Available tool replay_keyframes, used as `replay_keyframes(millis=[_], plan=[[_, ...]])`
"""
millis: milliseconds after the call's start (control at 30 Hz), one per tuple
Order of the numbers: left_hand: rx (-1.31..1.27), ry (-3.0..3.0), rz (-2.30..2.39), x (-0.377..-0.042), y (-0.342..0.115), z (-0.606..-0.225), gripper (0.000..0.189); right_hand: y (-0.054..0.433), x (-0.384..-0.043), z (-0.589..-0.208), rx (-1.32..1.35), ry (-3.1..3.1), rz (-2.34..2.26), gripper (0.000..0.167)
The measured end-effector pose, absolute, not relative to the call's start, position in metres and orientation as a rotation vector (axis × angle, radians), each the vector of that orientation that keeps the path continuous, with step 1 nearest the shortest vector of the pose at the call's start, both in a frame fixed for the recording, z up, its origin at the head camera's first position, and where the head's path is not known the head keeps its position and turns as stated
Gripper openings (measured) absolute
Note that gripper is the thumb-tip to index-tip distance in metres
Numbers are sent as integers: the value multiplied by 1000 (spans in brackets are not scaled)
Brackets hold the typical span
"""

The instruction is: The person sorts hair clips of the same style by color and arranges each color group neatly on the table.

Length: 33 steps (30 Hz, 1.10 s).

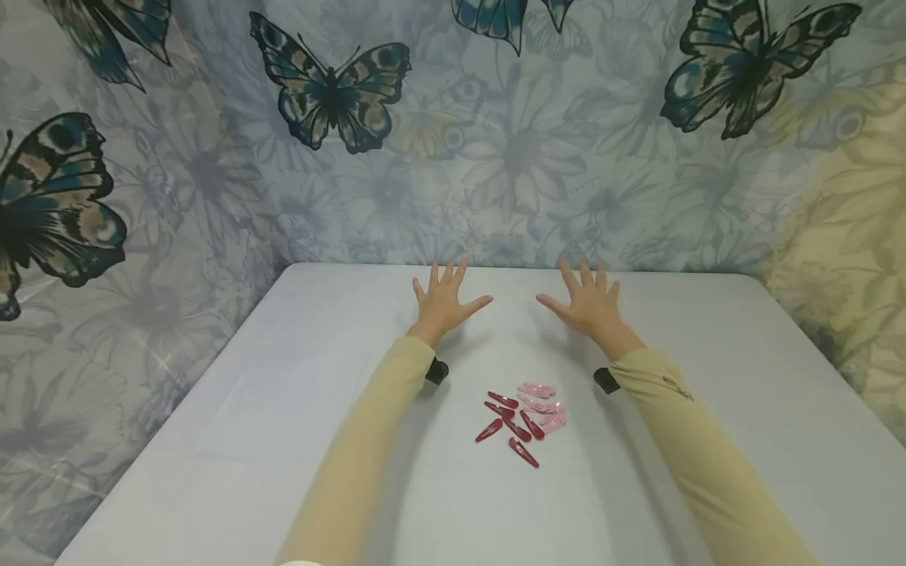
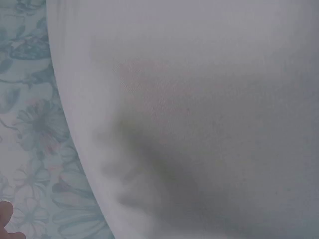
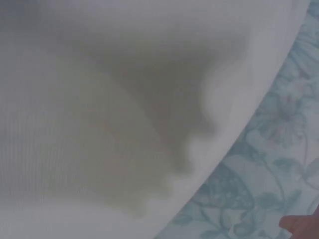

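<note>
Both arms reach forward over a white table. My left hand (image 1: 442, 306) has its fingers spread and holds nothing; in the left wrist view only its fingertips (image 2: 6, 219) show at the lower left corner. Likewise spread and holding nothing, my right hand (image 1: 591, 305) is level with it, a fingertip (image 3: 294, 223) showing at the lower right of the right wrist view. Nearer the body, between the forearms, lie several dark red snap hair clips (image 1: 522, 453), scattered loosely. Several pink snap hair clips (image 1: 538, 390) sit bunched just to their right, some overlapping.
The white tabletop (image 1: 226, 440) ends at a far edge just beyond the hands. Behind it hangs a cloth (image 1: 517, 173) printed with butterflies and flowers, which also runs down the left and right sides. Dark wrist devices (image 1: 437, 371) protrude below both cuffs.
</note>
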<state>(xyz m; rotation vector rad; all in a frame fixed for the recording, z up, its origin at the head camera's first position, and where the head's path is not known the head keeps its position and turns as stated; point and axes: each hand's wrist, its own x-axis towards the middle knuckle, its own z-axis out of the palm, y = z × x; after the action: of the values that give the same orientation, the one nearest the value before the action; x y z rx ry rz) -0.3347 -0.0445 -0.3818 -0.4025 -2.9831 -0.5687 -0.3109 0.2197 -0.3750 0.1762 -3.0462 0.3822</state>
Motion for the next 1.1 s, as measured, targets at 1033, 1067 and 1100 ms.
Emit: replay_keyframes(millis=[1033, 1067, 1100], plan=[[-919, -2650, -1334, -255, -50, -411, 53, 187, -212, -400, 231, -2569, 1328, 74], [-924, -2617, -1344, -253, -50, -413, 48, 185, -209, -400, 229, -2558, 1346, 72], [-926, -2588, -1346, -251, -50, -414, 43, 184, -207, -401, 234, -2546, 1364, 70]])
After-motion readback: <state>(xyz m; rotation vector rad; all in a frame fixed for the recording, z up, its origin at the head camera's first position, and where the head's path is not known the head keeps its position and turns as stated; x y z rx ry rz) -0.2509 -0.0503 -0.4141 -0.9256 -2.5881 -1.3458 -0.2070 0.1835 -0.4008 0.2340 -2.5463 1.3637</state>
